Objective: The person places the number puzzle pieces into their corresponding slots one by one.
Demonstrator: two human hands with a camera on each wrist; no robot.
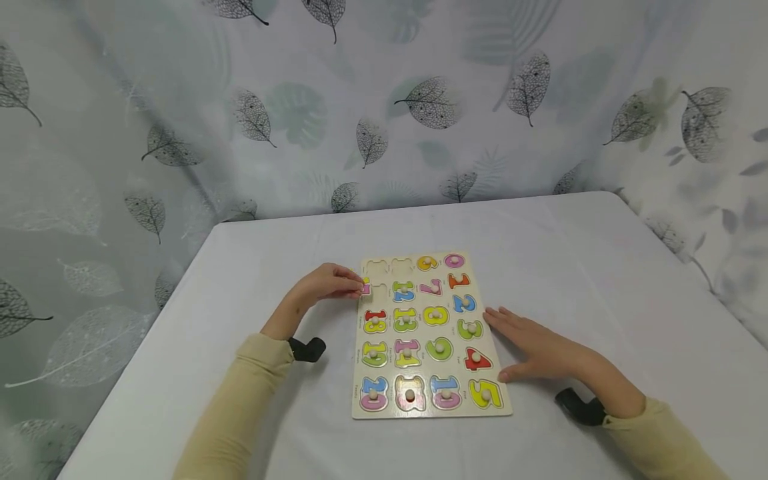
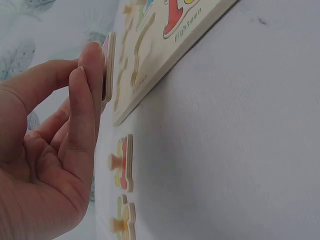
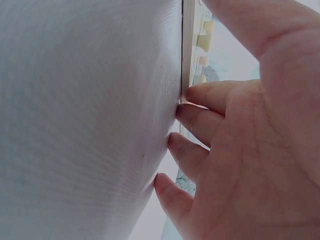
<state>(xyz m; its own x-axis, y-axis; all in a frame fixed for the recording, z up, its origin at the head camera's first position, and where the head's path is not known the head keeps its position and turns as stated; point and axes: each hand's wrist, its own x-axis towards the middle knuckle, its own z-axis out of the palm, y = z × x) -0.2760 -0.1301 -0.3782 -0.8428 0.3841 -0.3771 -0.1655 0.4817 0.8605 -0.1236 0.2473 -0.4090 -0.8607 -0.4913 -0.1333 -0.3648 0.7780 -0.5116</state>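
Note:
A wooden number puzzle board lies flat on the white cloth, most of its knobbed number pieces seated. With its fingertips my left hand pinches a pink-and-yellow number piece over the board's upper left, beside a bare recess. Seen from the left wrist, this piece stands on edge between thumb and fingers, its printed face mostly hidden. My right hand rests at the board's right edge, fingers spread and nearly straight. From the right wrist, its fingertips touch the cloth and board side.
Two loose knobbed pieces, one red and yellow, one green and orange, lie on the cloth near the left hand. Two more bare recesses show along the board's top left. Leaf-patterned curtains hang behind the table.

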